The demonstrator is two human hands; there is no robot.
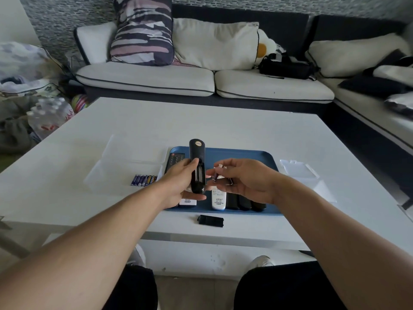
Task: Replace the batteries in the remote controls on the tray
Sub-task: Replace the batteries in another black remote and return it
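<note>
The left hand (182,183) gripped one black remote (197,166) with curled fingers and thumb, holding it nearly upright above the near-left part of the blue tray (257,154). The remote's back faced the camera and its battery bay was open. The bay looked empty, though the frame was too small to confirm this.

The right hand (243,180), just beside the held remote on its right, pinched batteries (215,177) between thumb and fingertips. At least two could be made out; the exact number could not be told.

Procedure, as judged for the step in hand: keep the left grip firm below the bay so the opening remains unobstructed. Present one battery at a time. Match each polarity mark, seat the flat end against the spring first, then press the other end down until it lies flush.

The detached battery cover (210,219) lay on the white table (201,124), nearer the person than the gripped remote and off the tray.

Count:
- Cover: one.
- Spare batteries (144,180) in a row left of the left hand: about seven.
- Remotes on the tray: two white (218,198), roughly three dark beneath the right hand, one black keypad unit behind the grip.
</note>
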